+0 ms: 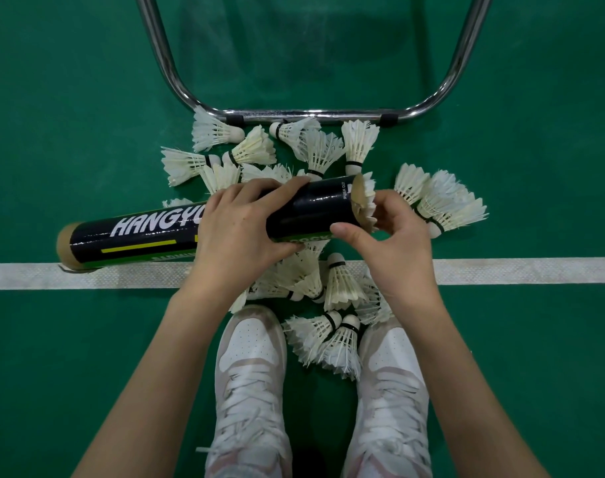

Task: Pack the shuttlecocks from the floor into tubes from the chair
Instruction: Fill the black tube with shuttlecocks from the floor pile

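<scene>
Between the fingers: black tube (pixel 197 236), gripped at the middle by left hand (pixel 240 229), fingers curled over the top.
Tube axis: nearly level, left to right; open mouth toward right hand (pixel 394 243).
At right fingertips: shuttlecock (pixel 366 205), feathers sticking out of the mouth, pinched by right fingers.
Writing: "HANGYU…" partly covered; "PUSH OUT" beside the mouth.
Below the fingers: loose shuttlecocks (pixel 328 339) on green floor (pixel 70 115).
</scene>
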The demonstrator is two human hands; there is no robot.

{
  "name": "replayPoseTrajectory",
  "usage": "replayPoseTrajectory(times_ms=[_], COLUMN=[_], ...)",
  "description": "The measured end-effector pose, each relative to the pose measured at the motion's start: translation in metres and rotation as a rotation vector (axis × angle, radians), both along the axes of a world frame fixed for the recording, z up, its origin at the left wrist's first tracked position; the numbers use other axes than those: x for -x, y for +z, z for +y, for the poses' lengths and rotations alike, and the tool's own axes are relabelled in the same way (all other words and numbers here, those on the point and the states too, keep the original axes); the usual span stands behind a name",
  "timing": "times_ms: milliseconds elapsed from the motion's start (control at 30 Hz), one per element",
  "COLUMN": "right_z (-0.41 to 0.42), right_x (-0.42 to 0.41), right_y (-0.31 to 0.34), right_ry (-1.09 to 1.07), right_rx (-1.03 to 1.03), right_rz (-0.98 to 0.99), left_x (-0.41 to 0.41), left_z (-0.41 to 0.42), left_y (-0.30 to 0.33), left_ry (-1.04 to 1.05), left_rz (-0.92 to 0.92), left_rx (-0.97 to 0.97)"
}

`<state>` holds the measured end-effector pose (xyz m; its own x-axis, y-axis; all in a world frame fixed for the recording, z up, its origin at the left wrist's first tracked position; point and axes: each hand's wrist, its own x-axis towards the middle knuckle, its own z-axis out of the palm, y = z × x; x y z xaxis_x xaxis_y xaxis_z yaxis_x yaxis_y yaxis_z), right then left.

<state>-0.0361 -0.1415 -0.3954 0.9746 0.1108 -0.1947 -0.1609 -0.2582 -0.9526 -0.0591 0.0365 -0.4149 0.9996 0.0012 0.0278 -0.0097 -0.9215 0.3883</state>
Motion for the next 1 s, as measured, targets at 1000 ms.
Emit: replayPoseTrajectory(times_ms=[1000], right_z=[-0.011], right_x=[-0.006], right_y=[0.007], right_ry=[0.256], right_rx=[-0.173], right_rz=[0.123], left_x=[0.006], left_z=[-0.002], left_y=[0.005], left_ry=[-0.024], left_rz=[-0.044], left_rx=[-0.022])
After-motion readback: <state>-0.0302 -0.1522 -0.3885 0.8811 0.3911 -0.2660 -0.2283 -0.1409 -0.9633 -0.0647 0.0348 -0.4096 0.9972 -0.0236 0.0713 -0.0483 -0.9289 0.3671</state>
